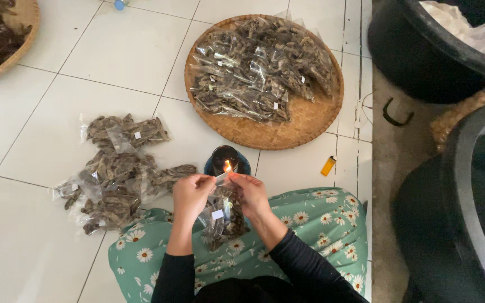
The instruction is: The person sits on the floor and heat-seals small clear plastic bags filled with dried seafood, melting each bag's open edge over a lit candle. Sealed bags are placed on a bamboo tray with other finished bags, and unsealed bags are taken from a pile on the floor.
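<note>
Both hands hold 1 small clear plastic packet of dark dried pieces (222,220) by its top edge: left hand (191,193) and right hand (250,192) are each closed in a pinch on that edge, the packet hanging between them over the lap in the green daisy-print cloth (310,224). The pinched edge sits at or just beside the small flame (227,166) of a dark round lamp on a blue base (225,160) on the white tiled floor (57,84); whether plastic touches flame cannot be told. Judged progress: sealing of this packet is in hand, not finished. A loose heap of similar clear packets (116,174) lies on the tiles by the left knee; a larger pile fills the round woven bamboo tray (304,120) beyond the lamp. Which pile is sealed and which is waiting cannot be read. A yellow lighter (328,166) lies near the right knee.
</note>
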